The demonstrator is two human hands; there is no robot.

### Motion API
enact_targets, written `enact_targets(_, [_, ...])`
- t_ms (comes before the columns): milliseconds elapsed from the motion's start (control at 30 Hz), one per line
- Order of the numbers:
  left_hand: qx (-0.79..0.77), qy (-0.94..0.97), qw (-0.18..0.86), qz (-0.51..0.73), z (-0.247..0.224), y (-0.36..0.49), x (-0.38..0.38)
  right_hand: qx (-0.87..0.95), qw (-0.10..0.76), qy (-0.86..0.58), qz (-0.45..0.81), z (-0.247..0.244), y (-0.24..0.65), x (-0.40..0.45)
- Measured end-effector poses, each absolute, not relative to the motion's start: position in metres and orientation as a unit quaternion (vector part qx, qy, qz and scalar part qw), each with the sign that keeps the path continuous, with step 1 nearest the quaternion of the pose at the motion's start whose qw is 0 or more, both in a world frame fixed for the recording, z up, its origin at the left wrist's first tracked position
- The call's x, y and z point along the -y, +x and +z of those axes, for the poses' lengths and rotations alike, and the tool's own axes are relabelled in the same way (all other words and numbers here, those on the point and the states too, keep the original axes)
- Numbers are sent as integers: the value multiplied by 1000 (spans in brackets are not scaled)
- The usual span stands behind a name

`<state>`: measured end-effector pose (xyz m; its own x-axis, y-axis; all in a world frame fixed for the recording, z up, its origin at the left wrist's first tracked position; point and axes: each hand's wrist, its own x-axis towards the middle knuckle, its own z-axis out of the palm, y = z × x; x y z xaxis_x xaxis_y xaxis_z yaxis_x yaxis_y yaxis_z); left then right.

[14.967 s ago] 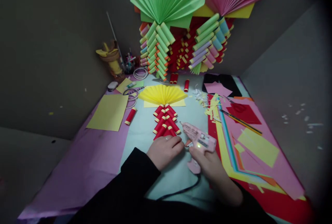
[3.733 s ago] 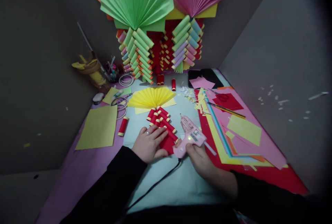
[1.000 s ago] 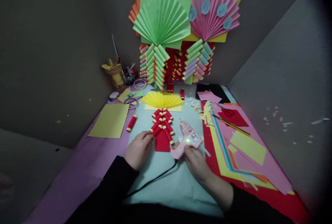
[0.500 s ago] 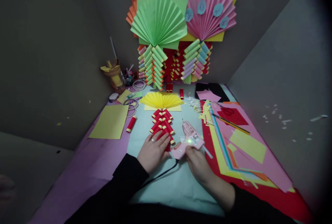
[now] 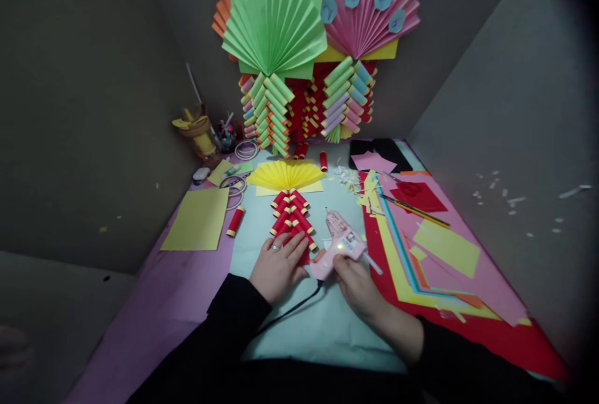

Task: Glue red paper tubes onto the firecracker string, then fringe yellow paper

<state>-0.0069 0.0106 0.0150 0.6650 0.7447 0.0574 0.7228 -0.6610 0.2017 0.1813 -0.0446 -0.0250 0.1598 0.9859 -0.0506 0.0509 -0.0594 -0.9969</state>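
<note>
My left hand [image 5: 278, 267] lies with its fingers stretched over the lower end of a string of red paper rolls [image 5: 283, 224] with yellow ends. That string hangs down from a pleated yellow paper fan [image 5: 286, 174] lying flat on the table. Beneath my fingers, part of a red strip shows; the rest is hidden. A pink glue gun [image 5: 344, 243] is in my right hand [image 5: 358, 282], its small light lit. The nozzle points away from me, just right of the rolls, touching none of them. Its black cord [image 5: 294, 310] runs toward my left sleeve.
A loose red roll [image 5: 235, 222] and a yellow sheet [image 5: 196, 220] lie at left. Colored paper [image 5: 496, 298], a pencil [image 5: 421, 214] and paper scraps [image 5: 370, 195] cover the right side. Finished fan decorations [image 5: 276, 27] hang at the back; a pot of tools [image 5: 201, 136] stands back left.
The whole view has shifted slightly, so the hanging fans sit higher and further left. Both hands stay nearly in place, and the glue gun is still in my right hand.
</note>
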Motion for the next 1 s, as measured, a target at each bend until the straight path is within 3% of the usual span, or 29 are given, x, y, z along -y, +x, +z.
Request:
enact_targets(300, [-385, 911, 71, 131, 29, -10, -20, 478, 469, -537, 513, 0, 183, 47])
enact_targets(667, [-333, 932, 52, 134, 12, -5, -32, 301, 552, -404, 664, -2, 173, 45])
enact_targets(1000, [-308, 931, 78, 180, 9, -7, -35, 255, 507, -365, 738, -3, 175, 49])
